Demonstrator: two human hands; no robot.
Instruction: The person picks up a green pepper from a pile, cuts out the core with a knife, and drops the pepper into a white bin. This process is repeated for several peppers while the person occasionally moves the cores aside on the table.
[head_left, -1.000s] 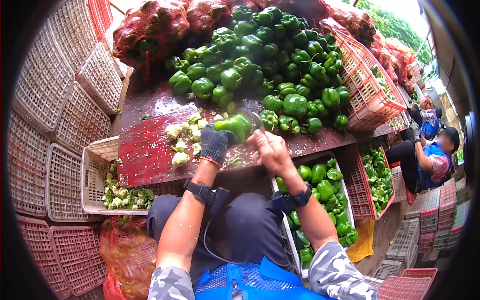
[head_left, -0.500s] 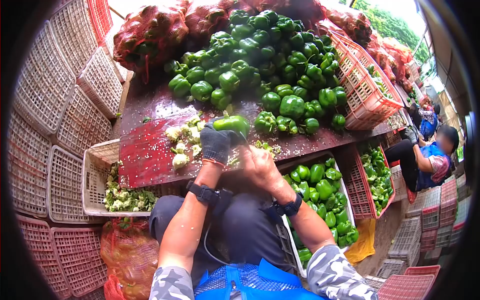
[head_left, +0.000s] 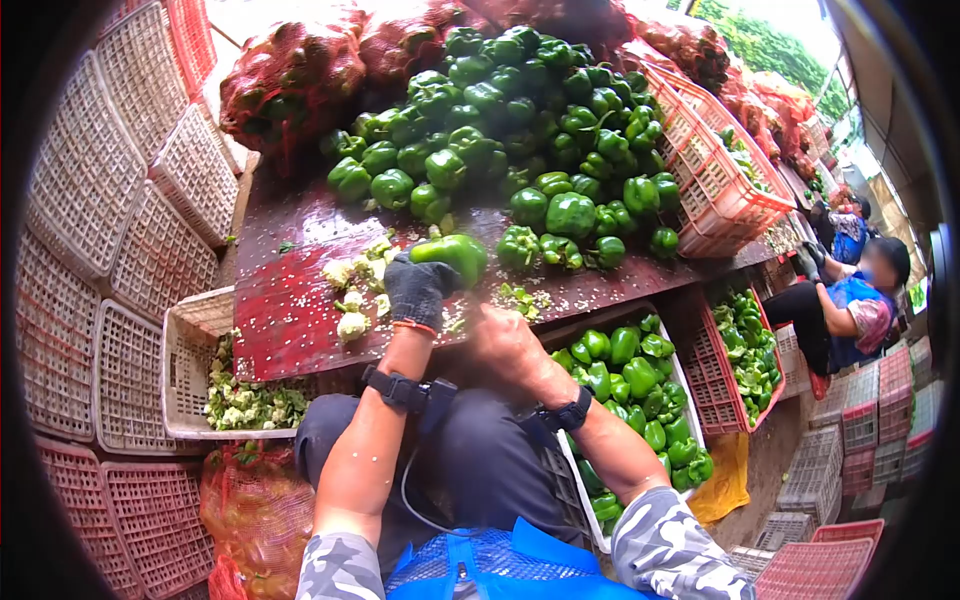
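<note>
My left hand [head_left: 418, 290], in a dark grey glove, is closed around a green bell pepper [head_left: 458, 258] above the table's front part. Just right of it, my bare right hand [head_left: 508, 342] is curled into a fist; it is slightly blurred, and whatever its fingers grip cannot be made out. Pale pepper cores [head_left: 352, 300] and scattered seeds lie on the dark red table [head_left: 285, 335] left of my gloved hand. Behind both hands rises a large pile of whole green bell peppers [head_left: 485, 100].
A white crate [head_left: 575, 470] of green peppers stands by my right knee, with a red crate [head_left: 708, 370] of peppers beside it. Left, a pale crate [head_left: 178, 385] holds trimmings. Stacked crates [head_left: 75, 170] line the left side. A co-worker [head_left: 850, 310] sits at right.
My left hand has shifted slightly left with the pepper, which is now tilted differently. My right hand has dropped a little, away from the pepper. The view has turned slightly.
</note>
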